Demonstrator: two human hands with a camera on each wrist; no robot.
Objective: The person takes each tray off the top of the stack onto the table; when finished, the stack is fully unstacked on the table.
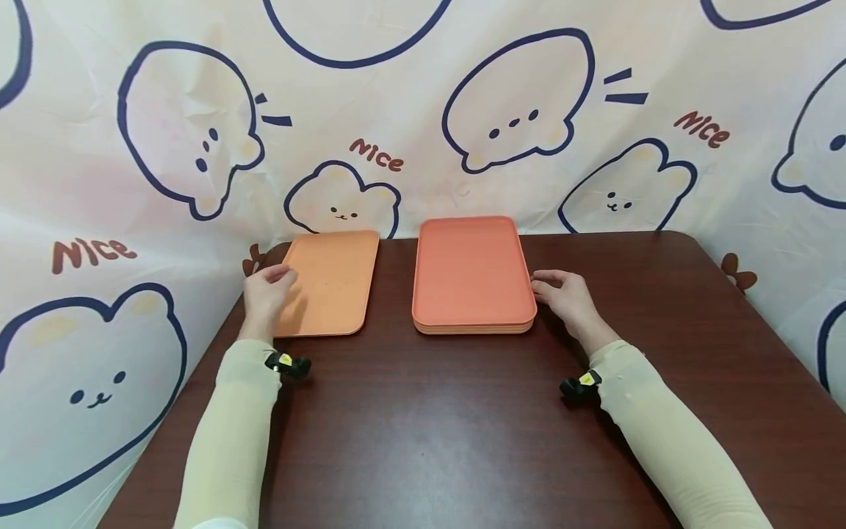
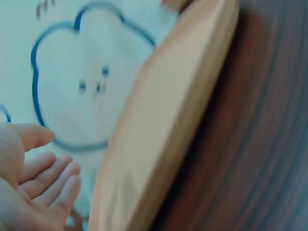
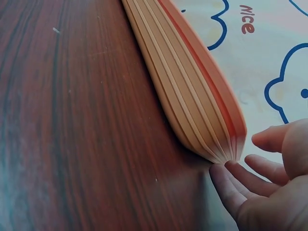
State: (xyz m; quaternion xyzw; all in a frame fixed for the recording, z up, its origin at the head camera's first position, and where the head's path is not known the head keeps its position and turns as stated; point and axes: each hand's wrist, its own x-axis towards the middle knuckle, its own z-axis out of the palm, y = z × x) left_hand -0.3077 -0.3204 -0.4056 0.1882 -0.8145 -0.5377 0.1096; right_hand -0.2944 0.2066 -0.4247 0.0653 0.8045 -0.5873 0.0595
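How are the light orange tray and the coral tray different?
The orange tray is paler; the coral tray is pinker. The coral tray tops a stack of trays, while the orange tray sits lower. The left hand is by the orange tray, the right hand by the coral tray's stack. Both trays have rounded corners.

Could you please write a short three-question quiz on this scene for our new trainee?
1. Which hand is at the edge of the tray stack?
2. True or false: the light-orange tray is part of that stack.
3. What colour is the stack's top tray? A) dark brown; B) coral; C) white.

Key:
1. The right hand.
2. False: it lies apart from the stack on the table, nearest the left hand.
3. B.
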